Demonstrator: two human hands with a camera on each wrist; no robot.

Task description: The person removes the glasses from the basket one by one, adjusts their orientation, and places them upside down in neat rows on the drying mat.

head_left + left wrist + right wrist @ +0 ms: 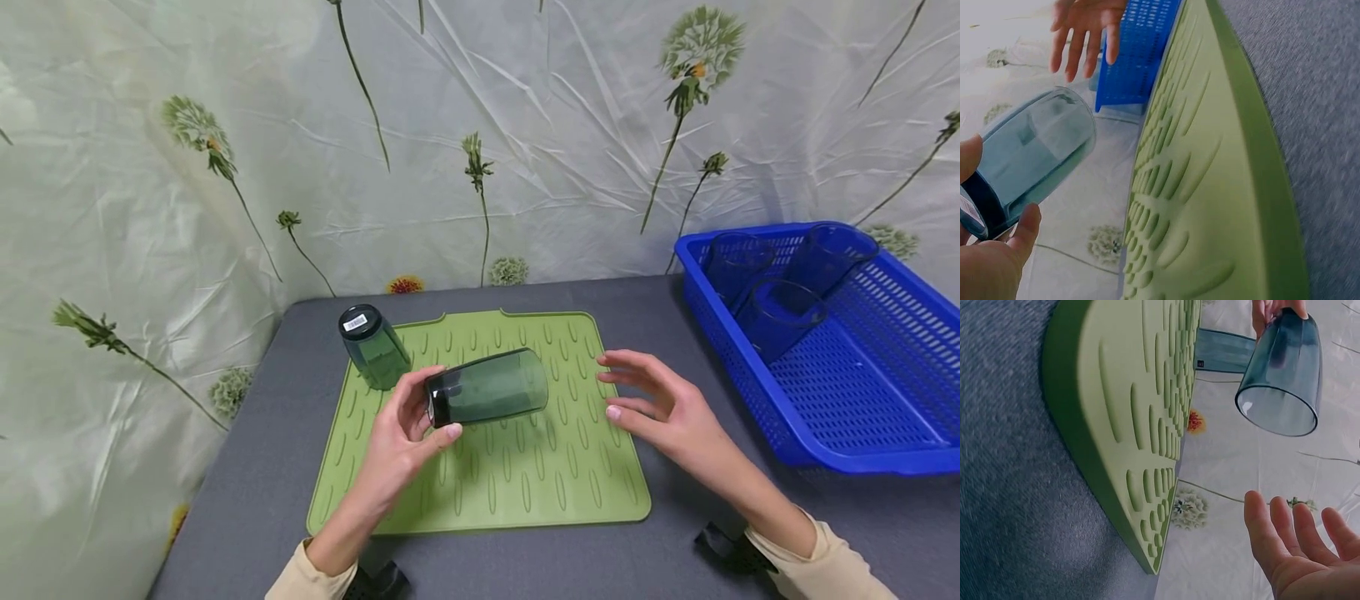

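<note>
My left hand (pixel 405 433) grips a dark green drinking glass (pixel 491 387) by its thick base, holding it sideways above the green mat (pixel 525 492). The glass's open mouth points right, toward my right hand (pixel 663 408). That hand is held over the mat's right edge, fingers loosely spread, with nothing in it. A second green glass (pixel 378 354) stands upside down on the mat's back left corner, a white label on its base. In the left wrist view, thumb and fingers wrap the base of the held glass (pixel 1038 156); its mouth (pixel 1277 411) shows in the right wrist view.
A blue plastic basket (pixel 806 442) stands on the right of the grey table (pixel 232 467). Several glasses (pixel 780 312) are grouped at the basket's back left. Behind the table hangs a pale sheet (pixel 420 217) printed with flowers.
</note>
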